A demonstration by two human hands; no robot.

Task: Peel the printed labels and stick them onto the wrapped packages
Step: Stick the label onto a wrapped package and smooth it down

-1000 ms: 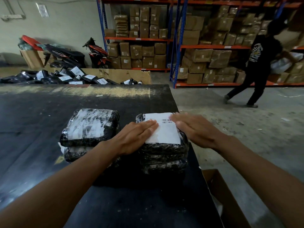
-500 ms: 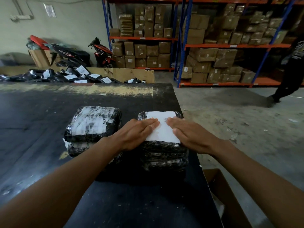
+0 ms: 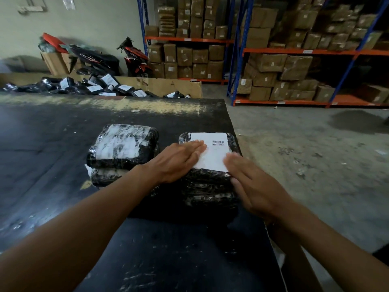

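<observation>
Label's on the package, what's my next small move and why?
Probably slide the right hand up to the barcode corner: the label lies on the top package, the left hand presses its left side, that far corner is uncovered.

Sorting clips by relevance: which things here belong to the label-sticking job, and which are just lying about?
Belongs to the job:
white label
wrapped package beneath it
left hand and right hand, both flat on the label
neighbouring package stack

Lying about:
shelved cardboard boxes
motorbike
parcel pile beyond the table
</observation>
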